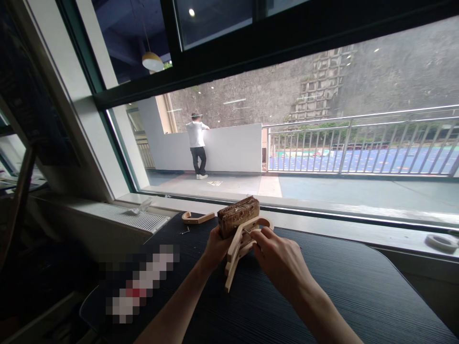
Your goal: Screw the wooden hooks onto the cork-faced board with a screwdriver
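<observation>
Wrapped round the lower left side of a dark brown, rough-faced wooden block (238,215), my left hand (216,248) holds it tilted above the table. Pale wooden hook pieces (234,246) with curved ends lie against the block's near side, some of them overlapping. My right hand (276,248) is closed in a pinch at these pieces. A thin, shiny metal screw (245,231) shows at its fingertips, mostly hidden by the fingers. Another pale wooden hook (198,219) lies on the table beyond my left hand, with a few small screws (185,231) beside it.
The black table (340,286) has a rounded right corner and stands against a window sill (315,220). A blurred-out patch (143,282) covers its left part. A tape roll (441,242) rests on the sill at right. Outside the glass, a person (197,143) stands at a white wall.
</observation>
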The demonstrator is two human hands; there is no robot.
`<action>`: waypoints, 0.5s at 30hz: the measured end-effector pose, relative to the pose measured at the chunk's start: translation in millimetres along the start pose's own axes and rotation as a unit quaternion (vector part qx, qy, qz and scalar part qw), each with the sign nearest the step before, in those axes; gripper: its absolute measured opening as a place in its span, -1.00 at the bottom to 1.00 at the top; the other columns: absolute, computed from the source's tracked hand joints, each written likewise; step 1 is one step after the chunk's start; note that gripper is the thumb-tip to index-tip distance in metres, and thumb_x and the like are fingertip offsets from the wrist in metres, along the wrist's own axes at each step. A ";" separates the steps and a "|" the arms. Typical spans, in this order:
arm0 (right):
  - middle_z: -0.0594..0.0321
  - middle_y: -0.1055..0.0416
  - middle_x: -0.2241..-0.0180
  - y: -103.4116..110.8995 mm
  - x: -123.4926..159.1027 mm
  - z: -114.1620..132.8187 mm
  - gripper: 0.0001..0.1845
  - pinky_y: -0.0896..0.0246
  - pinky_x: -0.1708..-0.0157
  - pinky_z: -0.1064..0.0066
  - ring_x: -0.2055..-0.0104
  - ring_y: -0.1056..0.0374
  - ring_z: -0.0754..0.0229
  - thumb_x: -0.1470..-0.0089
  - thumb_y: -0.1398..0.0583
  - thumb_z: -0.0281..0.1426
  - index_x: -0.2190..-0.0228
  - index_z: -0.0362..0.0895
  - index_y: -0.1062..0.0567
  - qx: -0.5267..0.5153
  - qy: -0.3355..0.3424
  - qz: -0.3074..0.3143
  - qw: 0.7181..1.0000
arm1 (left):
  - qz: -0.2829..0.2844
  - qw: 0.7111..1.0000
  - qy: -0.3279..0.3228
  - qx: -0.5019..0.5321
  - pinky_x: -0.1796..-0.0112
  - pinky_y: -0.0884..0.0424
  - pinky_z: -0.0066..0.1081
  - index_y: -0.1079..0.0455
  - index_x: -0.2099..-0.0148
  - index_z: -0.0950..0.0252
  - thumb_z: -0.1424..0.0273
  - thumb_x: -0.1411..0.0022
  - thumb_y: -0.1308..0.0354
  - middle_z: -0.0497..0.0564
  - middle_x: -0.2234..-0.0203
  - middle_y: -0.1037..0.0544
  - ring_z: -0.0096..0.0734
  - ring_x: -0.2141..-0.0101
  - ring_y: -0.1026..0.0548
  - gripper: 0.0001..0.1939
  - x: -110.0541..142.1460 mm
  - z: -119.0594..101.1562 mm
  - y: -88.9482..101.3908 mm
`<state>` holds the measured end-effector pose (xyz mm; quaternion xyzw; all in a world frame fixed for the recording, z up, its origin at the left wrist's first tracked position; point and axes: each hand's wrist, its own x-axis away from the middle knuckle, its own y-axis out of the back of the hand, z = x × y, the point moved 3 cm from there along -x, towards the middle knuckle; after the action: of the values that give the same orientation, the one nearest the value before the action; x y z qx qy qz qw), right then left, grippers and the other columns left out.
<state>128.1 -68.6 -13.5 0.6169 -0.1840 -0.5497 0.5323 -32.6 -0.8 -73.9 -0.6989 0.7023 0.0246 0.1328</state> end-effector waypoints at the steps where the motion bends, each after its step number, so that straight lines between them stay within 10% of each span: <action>1: 0.23 -0.46 0.28 -1.2 0.0 1.5 -0.75 0.10 0.57 0.43 0.46 -0.38 0.22 -0.13 -0.04 -0.48 0.21 -0.07 -0.46 0.006 0.010 0.003 1.000 | 0.000 1.000 0.000 0.001 0.52 -0.34 -0.54 -0.53 0.34 0.41 0.45 0.28 -0.42 -0.05 0.58 -0.55 -0.46 0.56 -0.43 -0.66 -0.2 0.1 0.1; 6: 0.26 -0.48 0.29 -6.8 -0.8 -4.9 -0.75 -0.04 0.47 0.43 0.39 -0.39 0.21 -0.11 -0.07 -0.46 0.26 -0.02 -0.51 -0.107 -0.023 -0.020 0.994 | 0.001 1.000 0.001 -0.006 0.50 -0.36 -0.54 -0.52 0.34 0.41 0.48 0.28 -0.41 -0.03 0.55 -0.56 -0.46 0.54 -0.42 -0.67 -0.2 1.6 1.9; 11: 0.26 -0.50 0.44 -19.9 -5.0 -25.5 -0.77 -0.16 0.43 0.45 0.43 -0.35 0.24 -0.05 -0.13 -0.32 0.32 -0.11 -0.57 -0.380 -0.125 0.027 0.916 | 0.004 1.000 -0.001 -0.017 0.48 -0.38 -0.52 -0.53 0.28 0.42 0.46 0.22 -0.40 0.01 0.49 -0.59 -0.42 0.51 -0.45 -0.65 0.5 1.8 3.0; 15: 0.26 -0.45 0.54 -25.6 -7.3 -29.7 -0.70 -0.11 0.56 0.47 0.58 -0.27 0.29 -0.05 -0.12 -0.29 0.27 -0.18 -0.56 -0.404 -0.137 0.044 0.903 | 0.001 1.000 0.000 -0.020 0.49 -0.37 -0.52 -0.52 0.30 0.42 0.45 0.23 -0.40 0.00 0.50 -0.59 -0.42 0.52 -0.45 -0.66 0.6 1.3 3.2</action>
<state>142.5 -39.8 -37.0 0.2587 -0.0446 -0.6321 0.7290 -35.6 -1.1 -75.8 -0.7006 0.7025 0.0384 0.1191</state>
